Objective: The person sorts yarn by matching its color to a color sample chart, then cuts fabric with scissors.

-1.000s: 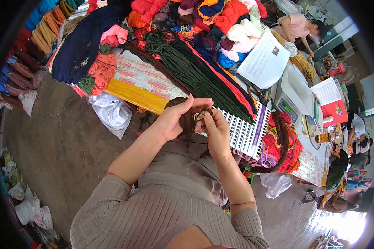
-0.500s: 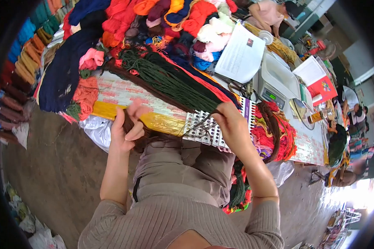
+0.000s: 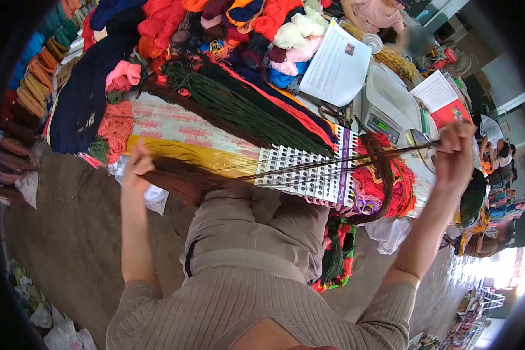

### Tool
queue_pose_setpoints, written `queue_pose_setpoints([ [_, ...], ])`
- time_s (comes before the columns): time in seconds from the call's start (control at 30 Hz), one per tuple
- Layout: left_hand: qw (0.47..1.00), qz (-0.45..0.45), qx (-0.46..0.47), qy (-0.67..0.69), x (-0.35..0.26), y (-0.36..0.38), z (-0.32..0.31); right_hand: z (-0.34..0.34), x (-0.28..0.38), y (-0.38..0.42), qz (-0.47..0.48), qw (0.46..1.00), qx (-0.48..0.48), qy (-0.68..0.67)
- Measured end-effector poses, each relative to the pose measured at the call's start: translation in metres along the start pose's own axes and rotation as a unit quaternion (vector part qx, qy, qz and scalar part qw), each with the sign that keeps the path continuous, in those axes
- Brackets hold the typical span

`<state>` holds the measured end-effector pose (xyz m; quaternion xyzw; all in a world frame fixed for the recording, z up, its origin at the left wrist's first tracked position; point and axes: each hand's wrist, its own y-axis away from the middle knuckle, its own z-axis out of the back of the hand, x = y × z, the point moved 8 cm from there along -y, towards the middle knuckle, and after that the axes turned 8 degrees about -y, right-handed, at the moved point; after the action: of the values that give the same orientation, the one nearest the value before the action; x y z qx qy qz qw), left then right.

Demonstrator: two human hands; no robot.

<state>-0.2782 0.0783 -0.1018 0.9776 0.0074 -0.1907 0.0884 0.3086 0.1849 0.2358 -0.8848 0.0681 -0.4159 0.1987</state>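
Observation:
Brown yarn (image 3: 184, 175) lies fanned across my lap and over the table's near edge. My left hand (image 3: 136, 169) is closed on its left end. Out to the right, my right hand (image 3: 454, 153) is closed around several thin brown strands (image 3: 379, 154) from the same yarn, pulled taut. These strands cross above a white card punched with rows of holes (image 3: 300, 175), which has a purple strip along its right side. Dark green yarn (image 3: 239, 108) stretches from the card's far edge toward the upper left.
Colourful yarn skeins (image 3: 274, 23) are piled at the back. A printed sheet (image 3: 336, 64) leans beside a scale (image 3: 385, 125) bearing a clear plastic tub (image 3: 392, 96). Red mixed yarn (image 3: 385, 181) sits right of the card. Another person (image 3: 379, 16) is across the table.
My right hand has moved far right from above the card, drawing the brown strands out straight. My left hand has shifted left and closed on the yarn, which is now spread longer.

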Motion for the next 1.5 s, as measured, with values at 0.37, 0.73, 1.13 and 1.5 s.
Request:
queue_pose_setpoints([
  [0.37,0.990,-0.025,-0.137,-0.021,0.037,0.018,-0.005,0.058,0.069,0.029,0.217,0.675,-0.130,0.693],
  [0.73,0.905,0.310,-0.002,-0.291,0.258,-0.044,-0.119,0.061,-0.319,0.096,-0.236,0.857,0.075,0.452],
  [1.13,0.858,0.195,0.024,-0.474,0.279,-0.090,-0.120,0.070,-0.321,0.097,-0.202,0.811,0.055,0.546],
  [1.5,0.781,0.081,0.026,-0.619,0.243,-0.111,-0.109,0.075,-0.333,0.093,-0.273,0.771,0.084,0.570],
])
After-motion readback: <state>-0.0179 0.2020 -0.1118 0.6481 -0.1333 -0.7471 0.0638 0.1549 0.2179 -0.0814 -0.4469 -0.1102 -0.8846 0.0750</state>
